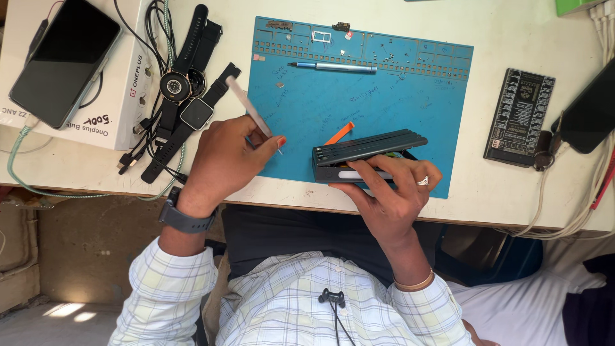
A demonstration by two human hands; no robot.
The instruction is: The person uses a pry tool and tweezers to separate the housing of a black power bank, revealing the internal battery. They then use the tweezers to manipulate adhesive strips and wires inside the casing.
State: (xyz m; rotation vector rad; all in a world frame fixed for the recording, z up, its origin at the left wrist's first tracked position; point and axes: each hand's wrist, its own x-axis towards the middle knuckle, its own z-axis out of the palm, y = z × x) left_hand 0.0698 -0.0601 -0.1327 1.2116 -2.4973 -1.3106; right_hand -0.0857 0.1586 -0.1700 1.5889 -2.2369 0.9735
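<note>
Your left hand [224, 160] pinches a white pry tool [248, 106]; your right hand [391, 192] wraps fingers around the dark tool case [365, 154] (lid ajar) on the blue mat [359, 96].

Bright, even daylight fills the scene, and the white desk [512, 186] looks nearly washed out at the top right. Shadows under the hands are short and soft. A sunlit patch glares on the floor [64, 311]; everything stays sharp.
</note>
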